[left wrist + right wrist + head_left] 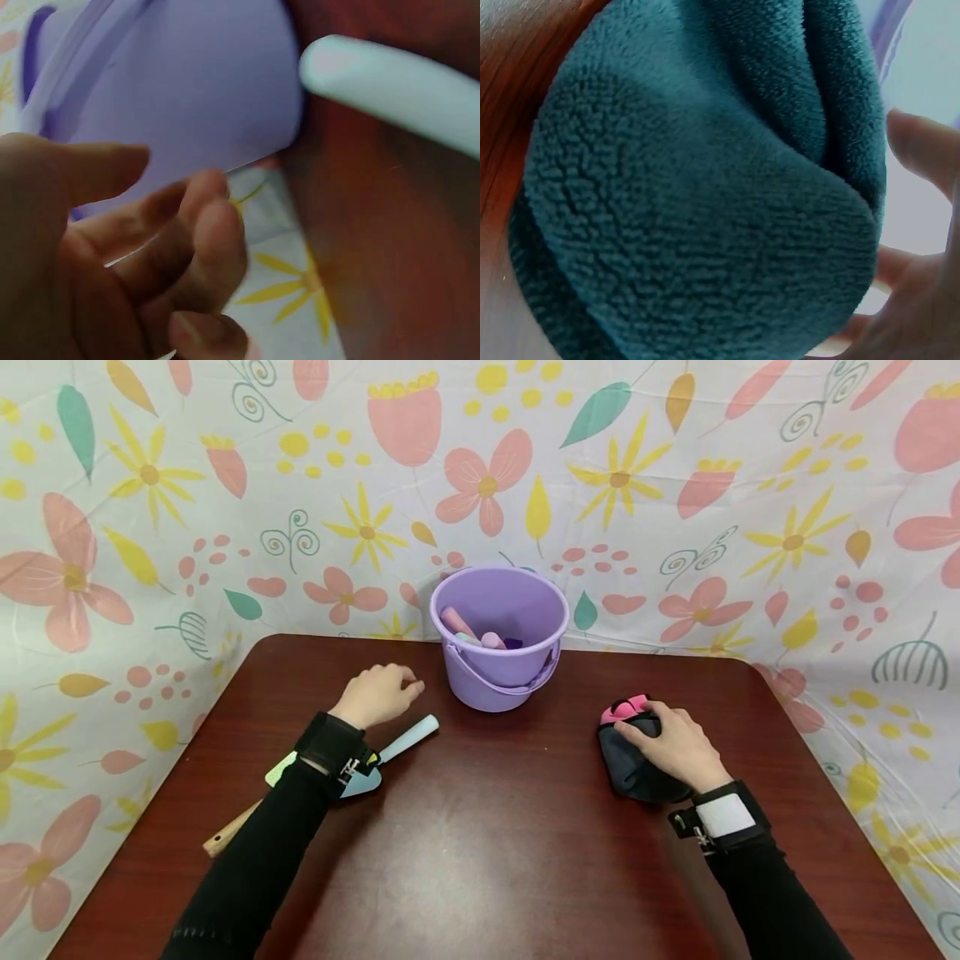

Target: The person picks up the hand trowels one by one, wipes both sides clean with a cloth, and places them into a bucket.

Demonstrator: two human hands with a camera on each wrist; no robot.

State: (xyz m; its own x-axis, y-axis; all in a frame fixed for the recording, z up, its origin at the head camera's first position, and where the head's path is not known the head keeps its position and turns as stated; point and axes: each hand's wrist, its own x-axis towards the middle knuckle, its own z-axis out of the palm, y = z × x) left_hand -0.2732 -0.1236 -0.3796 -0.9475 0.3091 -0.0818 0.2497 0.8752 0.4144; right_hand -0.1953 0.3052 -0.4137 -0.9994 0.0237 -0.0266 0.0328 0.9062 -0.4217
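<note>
My right hand [677,750] grips the upper part of a dark, fuzzy cloth bundle [637,768] at the table's right, thumb on its left side. At the bundle's far end a pink-and-black piece [622,708] shows. Up close in the right wrist view, the cloth [705,217] is teal plush with soft folds. My left hand [377,695] holds nothing, its fingers loosely bent, between a purple bucket [491,681] and a small trowel. The trowel's light blue handle [408,737] points toward the bucket; my left wrist hides part of its blade [362,782].
Inside the bucket lie several things, among them a pink rod [457,622]. Under my left forearm, a light green piece [280,768] and a wooden handle [231,831] stick out. A flower-printed curtain [487,552] hangs right behind the brown table [480,860].
</note>
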